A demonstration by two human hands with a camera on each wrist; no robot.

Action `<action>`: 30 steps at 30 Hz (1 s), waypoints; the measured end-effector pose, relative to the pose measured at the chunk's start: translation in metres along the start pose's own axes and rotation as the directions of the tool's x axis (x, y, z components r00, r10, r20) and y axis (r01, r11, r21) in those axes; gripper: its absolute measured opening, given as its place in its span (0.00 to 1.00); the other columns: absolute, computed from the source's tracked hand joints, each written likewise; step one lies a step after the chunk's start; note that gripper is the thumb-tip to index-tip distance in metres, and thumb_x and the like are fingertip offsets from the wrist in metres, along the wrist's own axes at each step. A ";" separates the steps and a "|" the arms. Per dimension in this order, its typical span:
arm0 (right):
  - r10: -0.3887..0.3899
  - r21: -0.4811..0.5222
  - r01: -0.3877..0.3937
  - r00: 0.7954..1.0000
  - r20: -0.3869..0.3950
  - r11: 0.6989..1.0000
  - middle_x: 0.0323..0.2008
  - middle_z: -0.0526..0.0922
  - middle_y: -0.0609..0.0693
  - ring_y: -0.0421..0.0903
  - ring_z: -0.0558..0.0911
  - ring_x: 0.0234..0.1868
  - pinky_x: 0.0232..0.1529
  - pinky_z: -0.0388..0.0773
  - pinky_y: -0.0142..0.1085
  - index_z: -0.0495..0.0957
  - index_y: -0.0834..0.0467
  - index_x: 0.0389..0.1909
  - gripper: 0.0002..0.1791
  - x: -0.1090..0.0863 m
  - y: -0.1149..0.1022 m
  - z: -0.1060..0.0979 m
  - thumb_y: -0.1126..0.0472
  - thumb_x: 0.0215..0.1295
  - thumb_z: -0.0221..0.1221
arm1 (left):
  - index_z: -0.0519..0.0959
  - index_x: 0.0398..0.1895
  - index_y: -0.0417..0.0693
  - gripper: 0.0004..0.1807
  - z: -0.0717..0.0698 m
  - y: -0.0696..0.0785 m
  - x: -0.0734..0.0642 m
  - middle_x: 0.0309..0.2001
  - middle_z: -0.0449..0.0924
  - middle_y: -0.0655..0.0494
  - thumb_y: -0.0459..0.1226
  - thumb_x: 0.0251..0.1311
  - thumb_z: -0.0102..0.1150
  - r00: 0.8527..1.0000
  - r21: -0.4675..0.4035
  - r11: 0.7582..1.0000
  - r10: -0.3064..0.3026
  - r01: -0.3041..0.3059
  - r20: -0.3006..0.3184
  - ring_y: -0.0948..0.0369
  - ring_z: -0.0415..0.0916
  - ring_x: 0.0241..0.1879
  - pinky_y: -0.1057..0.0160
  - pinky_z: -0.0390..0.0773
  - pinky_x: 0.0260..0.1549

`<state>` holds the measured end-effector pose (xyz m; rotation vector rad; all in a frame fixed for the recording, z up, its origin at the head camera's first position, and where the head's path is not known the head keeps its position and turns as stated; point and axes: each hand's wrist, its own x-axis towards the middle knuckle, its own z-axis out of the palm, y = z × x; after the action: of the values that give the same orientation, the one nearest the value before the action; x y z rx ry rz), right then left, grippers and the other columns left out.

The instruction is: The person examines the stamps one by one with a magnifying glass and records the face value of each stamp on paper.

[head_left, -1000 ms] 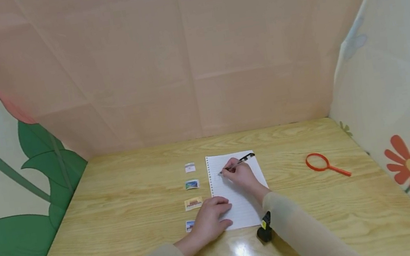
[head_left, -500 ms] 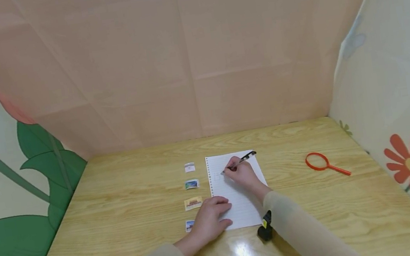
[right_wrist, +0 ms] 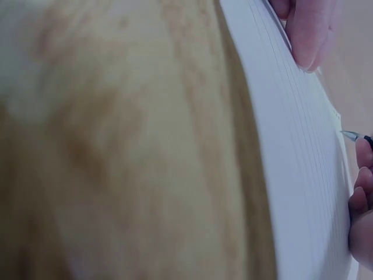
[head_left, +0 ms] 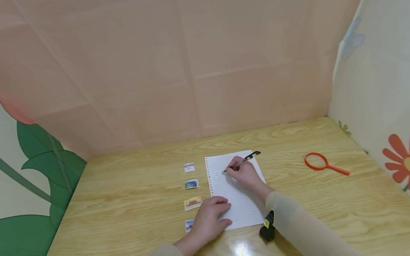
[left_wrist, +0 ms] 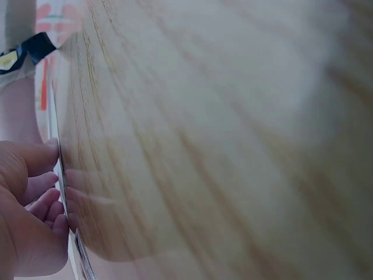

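Observation:
A lined, hole-punched sheet of paper [head_left: 242,212] lies on the wooden table in the head view. My right hand [head_left: 246,175] pinches a black pen [head_left: 252,155], its tip down at the upper part of the sheet. Faint pen marks [head_left: 216,176] show left of the tip. On the sheet's lower left rests my left hand [head_left: 210,218], fingers loosely bent. In the right wrist view the pen's metal tip [right_wrist: 349,135] sticks out past the fingertips. The left wrist view shows my left hand [left_wrist: 32,216] at the paper's edge.
Several small picture stamps stand in a column left of the paper, among them a yellow one [head_left: 193,203] and a blue-green one [head_left: 191,184]. The lowest stamp [head_left: 189,225] is partly covered by my left hand. A red magnifying glass [head_left: 326,164] lies to the right.
My right hand and the pen have shifted slightly to the right across the sheet. More marks are visible on the paper. My left hand has stayed in place.

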<state>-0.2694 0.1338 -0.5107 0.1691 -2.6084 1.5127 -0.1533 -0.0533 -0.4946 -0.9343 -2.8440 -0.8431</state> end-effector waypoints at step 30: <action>-0.091 -0.028 0.094 0.989 0.113 0.995 0.23 0.76 0.44 0.40 0.71 0.23 0.24 0.67 0.28 0.76 0.56 0.27 0.05 -0.005 0.003 -0.008 0.68 0.56 0.62 | 0.83 0.54 0.41 0.22 0.002 -0.003 0.001 0.56 0.78 0.52 0.38 0.55 0.73 1.000 0.010 1.000 0.004 -0.004 0.003 0.54 0.73 0.57 0.58 0.69 0.61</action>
<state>-0.2643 0.1429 -0.5100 0.3772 -2.6680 1.4689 -0.1557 -0.0539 -0.4973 -0.9404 -2.8451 -0.8270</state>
